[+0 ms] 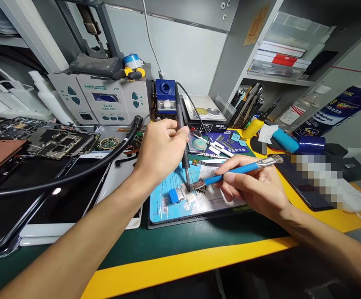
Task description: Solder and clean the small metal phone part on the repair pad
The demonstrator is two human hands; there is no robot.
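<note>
From over here I see 2 bare hands working close together. The left hand [164,147] has thumb and fingers pinched round a black pen-shaped soldering iron [185,160], tip down. The right hand [251,182] grips a blue-handled brush [242,168] between thumb and fingers, its lower bristles beside that tip; whether they touch, I can't tell.

Below them, a scatter of small silvery metal parts [190,198] lies on a blue-and-white printed pad [160,211], next to a small bright-blue and silver block [175,195]. The step in hand looks like working those parts with tip and bristles together. I'd say the next move calls for a steady left hand and light brush strokes, keeping the bristles off the hot end.

Behind, an open pale tray [207,101] carries 2 round dishes, 1 gold [201,111] and 1 silver [213,112]. A black mesh holder [239,113] is packed with slim tools. To its right stand a yellow squeeze bottle [254,128], contents hidden, and a clear plastic bottle with a white cap [292,108], seemingly holding clear liquid. The dark-blue printed can [330,112] shows nothing of its inside. On the shelf, a clear plastic box [292,33] keeps contents too blurred to name.
</note>
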